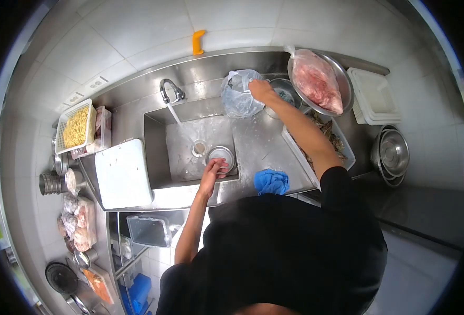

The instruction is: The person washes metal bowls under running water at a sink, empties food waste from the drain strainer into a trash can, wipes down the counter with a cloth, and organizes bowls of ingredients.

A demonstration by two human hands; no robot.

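My left hand (214,175) is over the front right corner of the sink (156,152), its curled fingers at a small round metal bowl (222,153); whether they grip its rim cannot be made out. Water runs from the faucet (172,92) into the sink, where a round drain (198,148) shows. At the back of the counter, my right hand (260,90) is closed on the edge of a clear plastic bag (241,105). Right beside that hand stands a round container (283,86), partly hidden by my wrist. A crumpled blue cloth (272,181) lies at the counter's front edge.
A large metal bowl (345,86) holds bagged red meat (316,81). Below it, a white tray (351,156) holds brownish items, partly under my right arm. A white board (123,176) and a basket of yellow noodles (76,127) are at the left. Metal bowls (393,152) stand far right.
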